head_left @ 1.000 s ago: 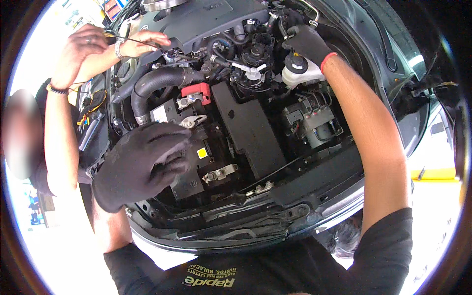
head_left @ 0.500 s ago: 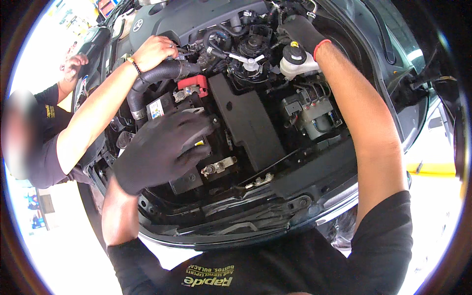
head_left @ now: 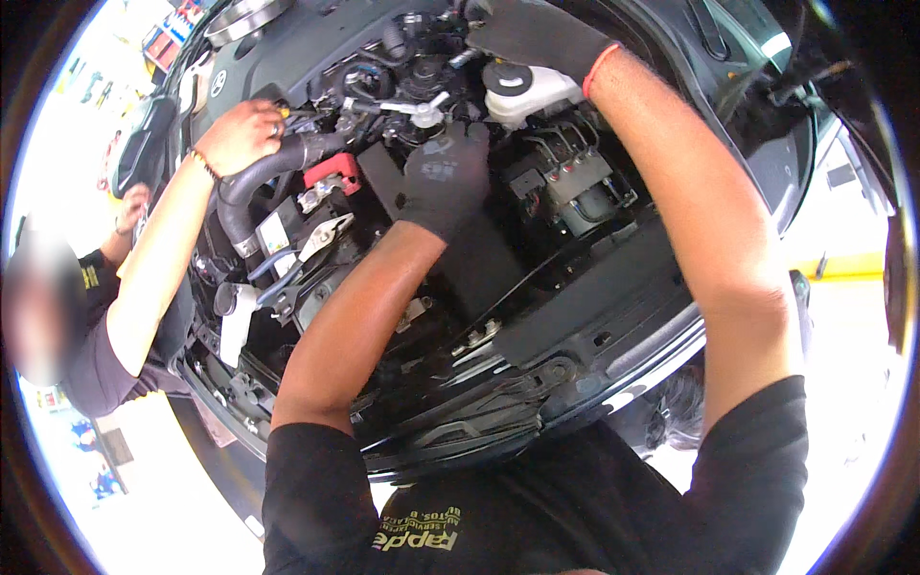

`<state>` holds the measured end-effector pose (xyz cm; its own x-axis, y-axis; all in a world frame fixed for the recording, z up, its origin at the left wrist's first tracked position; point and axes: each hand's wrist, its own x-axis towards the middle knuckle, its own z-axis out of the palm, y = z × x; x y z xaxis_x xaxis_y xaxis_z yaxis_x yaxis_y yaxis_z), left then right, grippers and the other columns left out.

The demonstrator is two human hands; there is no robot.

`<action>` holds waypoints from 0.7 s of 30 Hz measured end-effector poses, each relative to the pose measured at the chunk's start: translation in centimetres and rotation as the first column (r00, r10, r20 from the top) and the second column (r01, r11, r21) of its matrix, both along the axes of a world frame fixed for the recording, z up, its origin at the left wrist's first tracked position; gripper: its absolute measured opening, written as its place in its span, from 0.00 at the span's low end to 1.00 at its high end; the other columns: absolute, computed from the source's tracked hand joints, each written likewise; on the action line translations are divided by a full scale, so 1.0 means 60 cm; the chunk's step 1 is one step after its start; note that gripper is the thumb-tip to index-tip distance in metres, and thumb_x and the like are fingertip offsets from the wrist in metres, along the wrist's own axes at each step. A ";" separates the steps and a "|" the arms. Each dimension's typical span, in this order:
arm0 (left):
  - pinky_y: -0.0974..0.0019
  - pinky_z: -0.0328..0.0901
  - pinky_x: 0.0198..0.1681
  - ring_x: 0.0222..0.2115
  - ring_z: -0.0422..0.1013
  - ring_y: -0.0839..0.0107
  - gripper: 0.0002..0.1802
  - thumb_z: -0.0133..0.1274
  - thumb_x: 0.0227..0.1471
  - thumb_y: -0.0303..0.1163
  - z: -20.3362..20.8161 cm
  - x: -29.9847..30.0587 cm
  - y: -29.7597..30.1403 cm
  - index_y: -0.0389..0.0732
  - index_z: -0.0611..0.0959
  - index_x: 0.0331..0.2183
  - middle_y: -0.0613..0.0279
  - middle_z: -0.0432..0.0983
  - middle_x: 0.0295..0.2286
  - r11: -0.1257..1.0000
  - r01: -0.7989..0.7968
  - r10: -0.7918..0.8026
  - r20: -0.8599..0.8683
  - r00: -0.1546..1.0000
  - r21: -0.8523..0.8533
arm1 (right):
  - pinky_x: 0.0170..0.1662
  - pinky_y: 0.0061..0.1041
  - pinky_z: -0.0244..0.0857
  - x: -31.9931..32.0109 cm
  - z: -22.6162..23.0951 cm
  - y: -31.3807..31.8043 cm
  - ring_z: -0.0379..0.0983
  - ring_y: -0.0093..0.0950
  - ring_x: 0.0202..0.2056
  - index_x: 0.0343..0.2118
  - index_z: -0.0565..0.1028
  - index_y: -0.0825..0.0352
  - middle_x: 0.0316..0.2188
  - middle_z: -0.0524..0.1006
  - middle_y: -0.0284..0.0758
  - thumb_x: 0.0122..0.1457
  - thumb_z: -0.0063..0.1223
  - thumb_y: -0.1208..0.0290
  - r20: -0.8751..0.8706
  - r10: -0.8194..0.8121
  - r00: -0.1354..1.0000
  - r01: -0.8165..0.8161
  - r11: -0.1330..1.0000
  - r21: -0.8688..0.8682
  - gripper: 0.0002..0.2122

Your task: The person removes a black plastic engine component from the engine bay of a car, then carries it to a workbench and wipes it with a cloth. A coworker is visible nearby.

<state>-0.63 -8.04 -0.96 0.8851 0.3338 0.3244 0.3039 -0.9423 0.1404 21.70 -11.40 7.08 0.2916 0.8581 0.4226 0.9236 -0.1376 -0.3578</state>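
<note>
My left hand (head_left: 446, 177), in a black glove, reaches over the long black cover (head_left: 385, 177) beside the battery. Its fingertips point down by the grey-white T-shaped fitting (head_left: 426, 115) on the round black housing; their ends are hidden. On the far right my right hand (head_left: 537, 38), gloved too, stretches past the white fluid reservoir (head_left: 537, 96) with its black cap. Those fingers go down among dark hoses near the top edge, and I cannot see their grip. Pliers (head_left: 326, 238) with blue-grey handles lie over the battery.
A co-worker's bare hand (head_left: 244, 134) works at the left beside the thick black intake hose (head_left: 273, 172). A red terminal cover (head_left: 333, 172) sits near it. A metal block with pipes (head_left: 580, 182) stands at right. A round metal tray (head_left: 240, 21) rests at the far left.
My left hand has moved right and away from me, from above the battery to the fitting, uncovering the pliers. The engine bay appears shifted left in view. My right hand remains beyond the reservoir.
</note>
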 end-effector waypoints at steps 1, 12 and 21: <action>0.48 0.75 0.34 0.33 0.81 0.48 0.12 0.52 0.53 0.28 -0.002 0.001 0.000 0.40 0.81 0.41 0.46 0.82 0.33 0.999 0.030 -0.029 0.036 0.999 -0.026 | 0.41 0.45 0.72 0.005 0.013 -0.006 0.80 0.46 0.37 0.32 0.82 0.67 0.31 0.81 0.50 0.54 0.56 0.63 0.022 -0.022 0.999 0.022 1.000 0.008 0.11; 0.43 0.73 0.33 0.30 0.79 0.43 0.09 0.52 0.54 0.34 0.002 0.015 -0.008 0.40 0.82 0.34 0.43 0.81 0.29 0.997 0.010 -0.011 -0.010 1.000 -0.071 | 0.45 0.44 0.74 0.020 0.030 -0.007 0.81 0.48 0.38 0.31 0.83 0.68 0.32 0.82 0.52 0.51 0.53 0.67 0.052 -0.105 0.993 0.105 0.994 -0.008 0.12; 0.46 0.73 0.33 0.31 0.80 0.47 0.09 0.53 0.54 0.33 0.012 0.009 -0.011 0.41 0.83 0.35 0.47 0.81 0.31 0.996 -0.072 0.072 0.016 0.997 0.048 | 0.46 0.43 0.75 -0.001 0.016 0.000 0.82 0.45 0.39 0.34 0.83 0.68 0.34 0.84 0.49 0.52 0.54 0.65 0.328 -0.039 0.944 0.124 0.962 -0.244 0.13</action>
